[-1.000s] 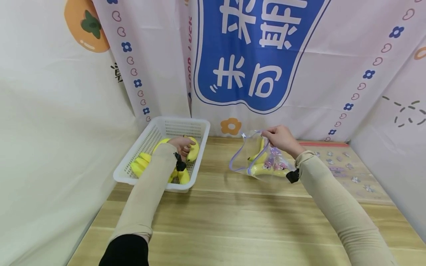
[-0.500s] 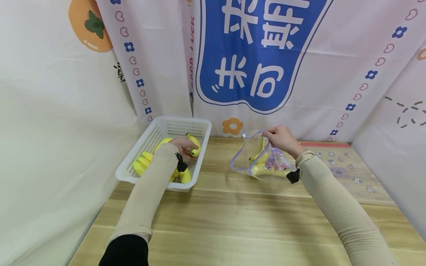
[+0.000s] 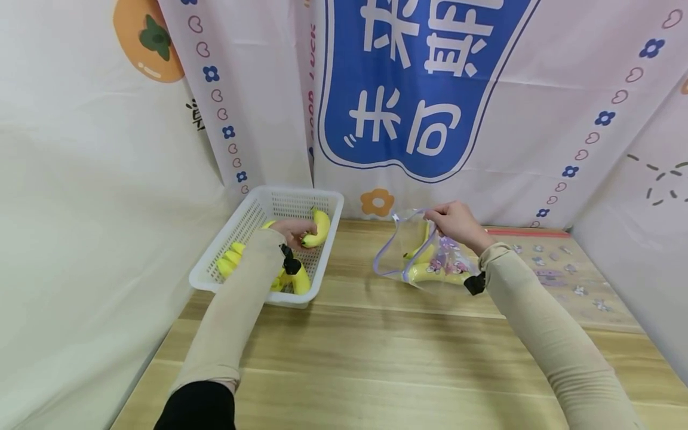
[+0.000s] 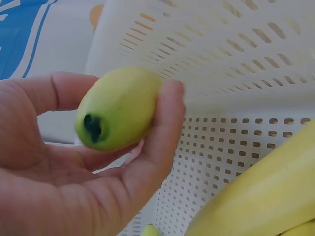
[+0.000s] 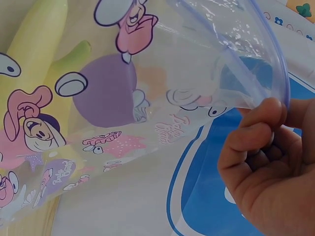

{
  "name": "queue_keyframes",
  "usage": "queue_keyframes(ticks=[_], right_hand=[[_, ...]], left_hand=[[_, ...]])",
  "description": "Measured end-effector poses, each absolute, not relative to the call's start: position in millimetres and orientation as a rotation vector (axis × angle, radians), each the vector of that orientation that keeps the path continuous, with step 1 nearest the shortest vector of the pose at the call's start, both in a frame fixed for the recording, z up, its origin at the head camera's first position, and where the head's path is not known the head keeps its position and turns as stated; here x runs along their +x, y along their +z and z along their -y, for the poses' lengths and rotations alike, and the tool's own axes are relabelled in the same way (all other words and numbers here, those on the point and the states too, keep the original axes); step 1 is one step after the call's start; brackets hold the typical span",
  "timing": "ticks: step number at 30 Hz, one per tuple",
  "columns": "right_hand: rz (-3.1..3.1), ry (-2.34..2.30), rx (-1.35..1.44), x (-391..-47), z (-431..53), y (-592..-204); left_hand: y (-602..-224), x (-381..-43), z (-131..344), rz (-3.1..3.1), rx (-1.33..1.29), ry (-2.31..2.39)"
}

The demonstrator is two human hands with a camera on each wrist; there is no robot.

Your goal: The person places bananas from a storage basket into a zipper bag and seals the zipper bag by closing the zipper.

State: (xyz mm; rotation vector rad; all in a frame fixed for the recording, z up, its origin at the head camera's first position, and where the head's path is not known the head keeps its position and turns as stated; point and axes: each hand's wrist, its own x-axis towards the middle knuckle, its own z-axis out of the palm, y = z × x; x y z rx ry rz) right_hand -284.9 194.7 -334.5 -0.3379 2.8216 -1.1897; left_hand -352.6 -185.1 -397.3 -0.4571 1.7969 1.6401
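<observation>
My left hand [image 3: 294, 232] is over the white basket and grips a yellow banana [image 3: 320, 228]. In the left wrist view the banana's dark green-ringed tip [image 4: 93, 128] points toward the camera, between thumb and fingers. More bananas [image 3: 300, 278] lie below in the basket, partly hidden by the forearm. My right hand [image 3: 458, 222] pinches the upper edge of a clear zip bag [image 3: 400, 239] with a purple seal and cartoon prints. The bag's mouth gapes toward the left. Bananas [image 3: 435, 273] lie inside it. In the right wrist view, thumb and forefinger hold the purple rim [image 5: 283, 73].
The white perforated basket [image 3: 201, 280] stands at the back left of the wooden table [image 3: 376, 364]. Flat printed zip bags [image 3: 570, 280] with a red strip lie at the right, behind my right arm. A printed cloth [image 3: 269, 89] hangs at the back.
The left hand has turned the banana and lifted it slightly toward the basket's right rim. My right hand holds the bag in the same place. The head view has shifted slightly.
</observation>
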Motion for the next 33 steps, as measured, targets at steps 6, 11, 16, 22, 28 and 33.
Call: queue_keyframes(ticks=[6,11,16,22,28,33], right_hand=[[-2.823,-1.19,-0.325,-284.6,-194.5,-332.6],[-2.823,-1.183,-0.331,-284.0,-194.8,-330.8],[-2.807,-1.187,-0.332,-284.4,-194.8,-331.2],[-2.806,-1.184,-0.34,-284.0,-194.7,-331.5],[-2.802,-1.183,-0.347,-282.8,-195.4,-330.9],[-2.8,-1.193,-0.323,-282.1,-195.8,-330.6]], left_hand=[[-393.4,-351.5,193.9,-1.806,-0.448,1.688],[-386.2,-345.7,203.9,-1.803,-0.429,1.72],[-381.4,-340.3,213.7,-1.704,-0.438,1.84],[-377.2,-337.9,225.1,-1.649,-0.339,1.942],[-371.3,-335.2,233.2,-1.686,-0.124,1.895],[-366.6,-330.6,228.9,-1.761,0.072,1.83]])
